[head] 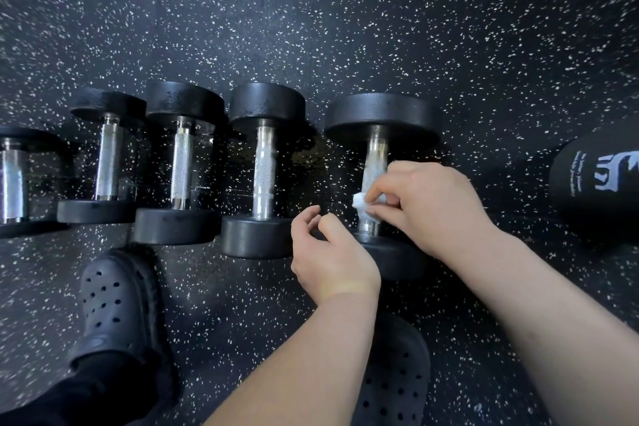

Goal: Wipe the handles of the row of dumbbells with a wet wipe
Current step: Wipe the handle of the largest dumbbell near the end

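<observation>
Five dumbbells (183, 162); right hand (428, 204) presses wipe (360, 199) on handle (375, 162).

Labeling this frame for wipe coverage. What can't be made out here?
All in the head view:
- Lower part of the rightmost handle: covered by the right hand and wet wipe.
- Near head of that dumbbell: mostly hidden behind the left hand.
- Leftmost dumbbell: cut off by the left edge.
- Print on the black object at right: too small and blurred, cut by the edge.
- Which handles are already wiped: not visible.
</observation>
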Demonstrator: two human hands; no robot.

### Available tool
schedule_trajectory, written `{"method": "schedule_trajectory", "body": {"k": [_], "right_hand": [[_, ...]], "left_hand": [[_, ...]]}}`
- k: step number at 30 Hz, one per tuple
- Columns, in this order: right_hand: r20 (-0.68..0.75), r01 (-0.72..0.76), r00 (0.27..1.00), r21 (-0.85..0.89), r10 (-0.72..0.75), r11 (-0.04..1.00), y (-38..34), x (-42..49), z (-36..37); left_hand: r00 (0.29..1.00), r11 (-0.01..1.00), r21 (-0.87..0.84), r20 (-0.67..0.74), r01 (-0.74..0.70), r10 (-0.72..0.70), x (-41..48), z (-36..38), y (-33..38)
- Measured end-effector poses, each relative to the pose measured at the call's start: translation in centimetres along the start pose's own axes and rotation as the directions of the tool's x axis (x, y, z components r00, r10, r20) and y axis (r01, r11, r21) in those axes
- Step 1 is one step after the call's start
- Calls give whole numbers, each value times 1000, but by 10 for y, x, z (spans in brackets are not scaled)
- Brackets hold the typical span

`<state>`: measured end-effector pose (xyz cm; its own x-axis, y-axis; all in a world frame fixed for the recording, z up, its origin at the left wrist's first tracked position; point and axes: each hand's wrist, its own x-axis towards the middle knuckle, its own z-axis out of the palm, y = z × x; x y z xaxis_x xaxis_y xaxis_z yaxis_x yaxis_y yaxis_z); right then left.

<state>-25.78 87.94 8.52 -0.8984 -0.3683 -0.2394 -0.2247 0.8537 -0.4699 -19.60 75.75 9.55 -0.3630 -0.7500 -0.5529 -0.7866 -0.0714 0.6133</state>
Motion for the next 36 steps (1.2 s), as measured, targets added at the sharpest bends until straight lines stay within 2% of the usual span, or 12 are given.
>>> {"method": "schedule_trajectory", "body": {"k": [5,7,11,15,20,24,28,30,33,36], "right_hand": [[113,57,993,-197,-35,979,-20,22,10],[112,62,993,-210,-38,976,-21,25,11],[-50,14,999,-20,-15,1000,-4,5,12],[-39,-104,992,262,118,960,11,-13,13],[123,-317,947,520,298,793,18,-17,15],[322,-471,882,592,345,654,24,-15,19],[507,-604,786,751,353,267,18,-10,19],[587,-655,739,741,330,149,19,-2,22],[677,-704,707,702,205,110,18,10,31],[704,-725,687,681,180,102,20,17,39]], "left_hand": [[1000,1000,-1,-6,-19,19,2,0,-2],[1000,1000,-4,-7,-16,16,3,0,-2],[1000,1000,-5,-7,5,-5,3,0,-2],[1000,1000,-5,2,8,-8,0,0,-2],[1000,1000,-4,11,7,-7,0,-1,-1],[1000,1000,-8,12,4,-4,0,-1,0],[1000,1000,8,11,9,-9,0,-1,0],[1000,1000,7,9,5,-6,0,-1,-1],[1000,1000,11,3,-3,3,-1,-1,-1],[1000,1000,9,1,-3,3,-1,-1,-1]]}}
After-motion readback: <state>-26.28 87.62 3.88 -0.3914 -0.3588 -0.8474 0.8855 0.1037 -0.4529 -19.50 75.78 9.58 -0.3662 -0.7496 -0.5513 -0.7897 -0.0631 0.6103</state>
